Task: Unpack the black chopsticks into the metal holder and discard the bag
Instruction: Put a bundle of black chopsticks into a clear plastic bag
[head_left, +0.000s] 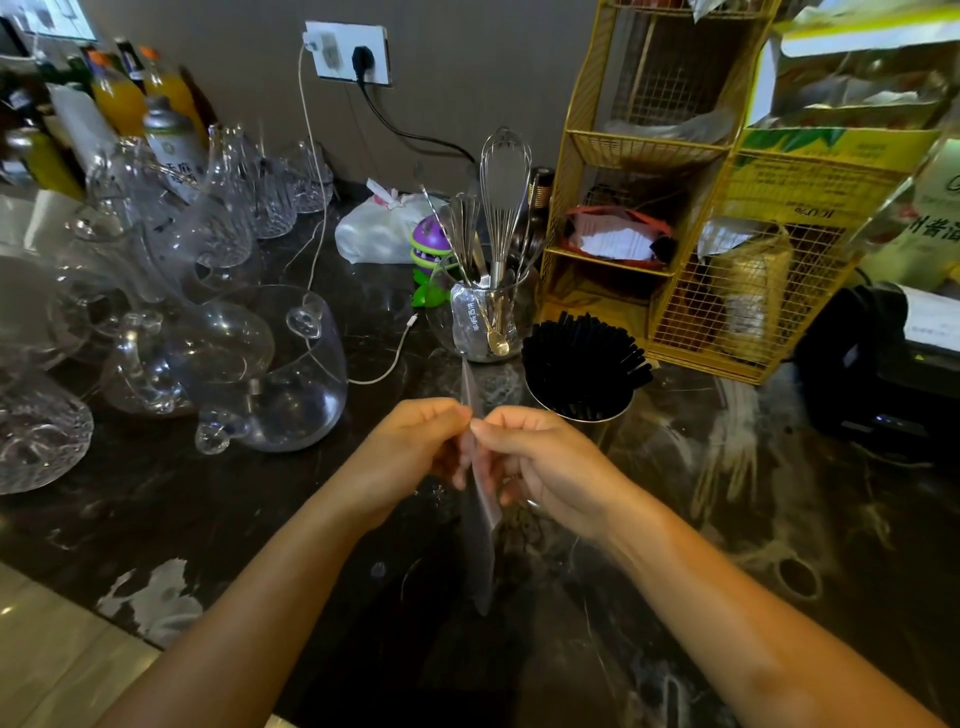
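Dark marble counter (218, 509): metal holder (582, 408) full of black chopsticks (582, 348); both hands' fingers (457, 415) pinching the empty clear bag (480, 519).

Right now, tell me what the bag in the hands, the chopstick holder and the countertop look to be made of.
Bag: thin clear plastic film, see-through and glossy. Holder: likely polished steel, its rim mirror-bright. Countertop: dark veined stone or a lookalike, glossy with reflections.

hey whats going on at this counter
A person is holding a clear plastic bag pinched between the left hand and the right hand, above the dark counter. The bag looks empty. The black chopsticks already stand in the metal holder just behind, so discarding the bag is what remains.
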